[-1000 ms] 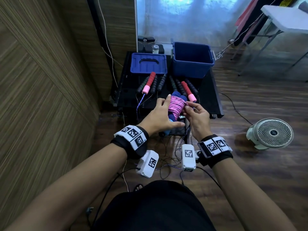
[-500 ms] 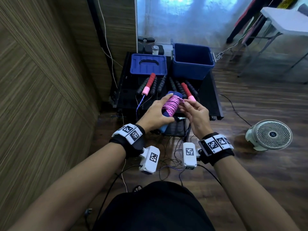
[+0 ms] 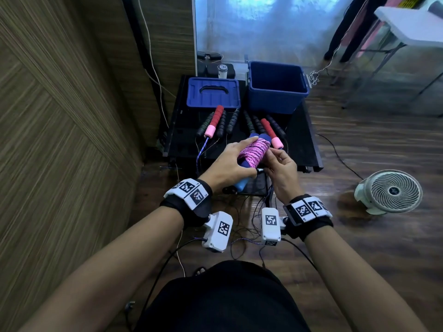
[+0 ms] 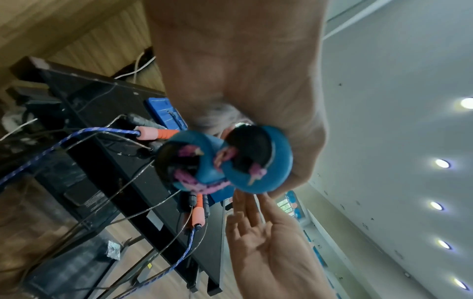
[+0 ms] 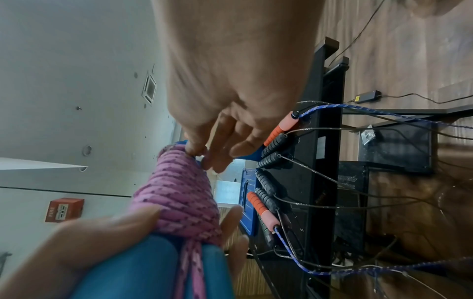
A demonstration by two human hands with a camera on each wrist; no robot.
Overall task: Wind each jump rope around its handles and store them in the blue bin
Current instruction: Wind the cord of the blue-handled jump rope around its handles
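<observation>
Left hand (image 3: 229, 164) still holds pink rope bundle (image 3: 254, 150), now tilted farther right.

Fan (image 3: 392, 191) on wood floor (image 3: 383, 144), right. White folding table (image 3: 412, 27) far right. Wood-panel wall (image 3: 60, 140) left. Small bottle (image 3: 222, 70) behind the black desk (image 3: 304, 137). Fire alarm box (image 5: 64, 209) on the wall.

Your head camera looks forward and down over both forearms at the counter (image 3: 309, 140) and the bin (image 3: 275, 101) at its far edge. Each wrist camera sits very near its palm, looking along the fingers, rolled sideways. All three views share the wound rope (image 3: 251, 152) (image 4: 204, 186) (image 5: 184, 194) and the counter's near edge.
</observation>
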